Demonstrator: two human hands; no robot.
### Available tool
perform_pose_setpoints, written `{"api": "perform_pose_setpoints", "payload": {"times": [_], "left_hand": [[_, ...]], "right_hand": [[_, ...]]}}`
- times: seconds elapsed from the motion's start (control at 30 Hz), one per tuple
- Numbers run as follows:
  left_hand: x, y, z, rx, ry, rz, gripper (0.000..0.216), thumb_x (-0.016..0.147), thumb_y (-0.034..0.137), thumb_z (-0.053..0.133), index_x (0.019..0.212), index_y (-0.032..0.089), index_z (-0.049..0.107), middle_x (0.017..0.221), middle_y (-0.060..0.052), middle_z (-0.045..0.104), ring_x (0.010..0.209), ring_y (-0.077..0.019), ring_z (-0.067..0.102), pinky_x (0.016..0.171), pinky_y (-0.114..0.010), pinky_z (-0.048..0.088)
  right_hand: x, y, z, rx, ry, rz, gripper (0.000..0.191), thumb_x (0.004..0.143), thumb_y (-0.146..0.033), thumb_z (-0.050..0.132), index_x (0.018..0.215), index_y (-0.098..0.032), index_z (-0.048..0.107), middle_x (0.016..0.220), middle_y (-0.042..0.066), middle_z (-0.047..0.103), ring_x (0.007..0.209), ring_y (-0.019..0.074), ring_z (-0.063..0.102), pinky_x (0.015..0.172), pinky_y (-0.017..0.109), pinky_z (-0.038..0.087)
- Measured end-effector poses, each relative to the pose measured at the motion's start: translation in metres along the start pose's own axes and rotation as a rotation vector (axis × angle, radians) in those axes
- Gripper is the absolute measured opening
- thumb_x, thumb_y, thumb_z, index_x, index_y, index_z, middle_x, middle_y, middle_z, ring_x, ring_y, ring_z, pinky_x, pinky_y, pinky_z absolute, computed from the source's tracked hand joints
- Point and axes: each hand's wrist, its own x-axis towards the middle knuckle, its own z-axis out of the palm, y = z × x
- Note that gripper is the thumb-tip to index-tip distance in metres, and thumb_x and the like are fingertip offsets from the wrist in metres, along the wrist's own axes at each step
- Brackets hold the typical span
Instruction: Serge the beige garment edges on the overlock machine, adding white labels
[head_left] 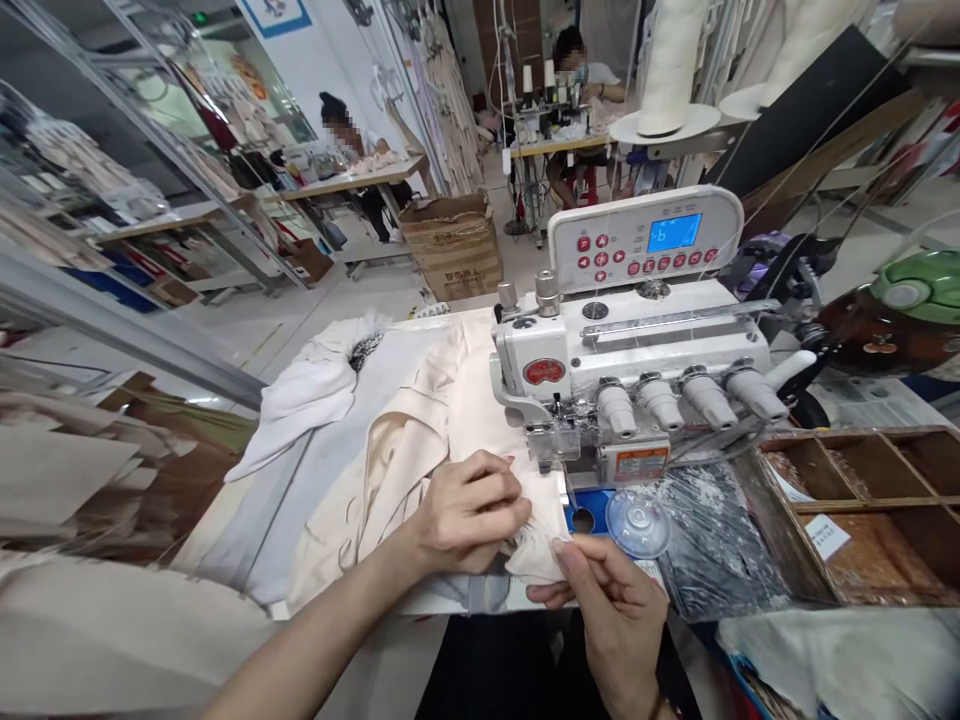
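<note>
At the near left of the overlock machine (630,350), cream fabric (480,400) lies with the left hand (476,510) grasping it and the right hand (611,605) pinching its gathered end (536,562), stitching apparently underway, sewn and unsewn lengths indistinguishable.

There are two foreground hands (476,510), four white knobs (660,402), one blue screen (676,233) and two co-workers (336,114)

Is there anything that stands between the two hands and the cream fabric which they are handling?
Nothing visible does. The left hand lies directly on the cream fabric, and the right hand pinches its gathered end. The clear guard on the sewing machine is ahead of the left hand, not between hand and fabric.
</note>
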Motion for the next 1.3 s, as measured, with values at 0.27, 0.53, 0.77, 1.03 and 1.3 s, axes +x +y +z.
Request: {"api": "perform_pose_setpoints", "payload": {"times": [0.27,0.53,0.77,1.03,1.3], "left_hand": [[0.001,0.007,-0.003,0.014,-0.054,-0.056,0.029,0.087,0.008,0.049,0.105,0.02,0.069,0.075,-0.002,0.064,0.075,-0.0163,0.052,0.08,-0.031,0.057],[0.007,-0.003,-0.009,0.07,-0.148,-0.074,0.046,0.092,0.001,0.048,0.121,0.028,0.071,0.076,0.0,0.056,0.076,-0.0152,0.048,0.083,-0.031,0.059],[0.001,0.008,-0.014,-0.087,-0.17,-0.023,0.03,0.098,0.009,0.045,0.123,0.008,0.063,0.103,-0.011,0.072,0.104,-0.0186,0.063,0.096,-0.032,0.059],[0.001,-0.006,-0.017,-0.129,-0.179,-0.059,0.042,0.087,0.008,0.046,0.123,0.014,0.067,0.099,-0.01,0.071,0.097,-0.0212,0.064,0.097,-0.043,0.059],[-0.009,-0.013,-0.012,-0.279,-0.133,-0.104,0.042,0.09,0.001,0.045,0.117,0.02,0.071,0.107,-0.006,0.078,0.111,-0.018,0.07,0.116,-0.045,0.048]], "right_hand": [[-0.01,0.007,0.004,-0.001,0.084,0.092,0.035,0.085,-0.056,0.079,0.081,-0.021,0.078,0.055,0.001,0.074,0.046,0.0215,0.072,0.05,0.027,0.063],[0.002,0.007,0.009,0.014,0.132,0.026,0.034,0.083,-0.053,0.081,0.081,-0.019,0.08,0.055,0.004,0.075,0.043,0.0213,0.071,0.048,0.028,0.063],[0.015,0.013,0.009,0.059,0.062,-0.016,0.03,0.086,-0.047,0.079,0.082,-0.017,0.08,0.058,0.007,0.076,0.046,0.023,0.074,0.045,0.026,0.062],[0.021,-0.004,0.017,-0.054,0.111,-0.065,0.039,0.083,-0.052,0.079,0.067,-0.017,0.077,0.055,0.008,0.075,0.045,0.0206,0.073,0.046,0.021,0.06],[0.024,-0.006,0.008,-0.175,0.029,-0.103,0.037,0.089,-0.048,0.074,0.07,-0.016,0.076,0.056,0.007,0.076,0.046,0.0197,0.073,0.046,0.022,0.062]]}}
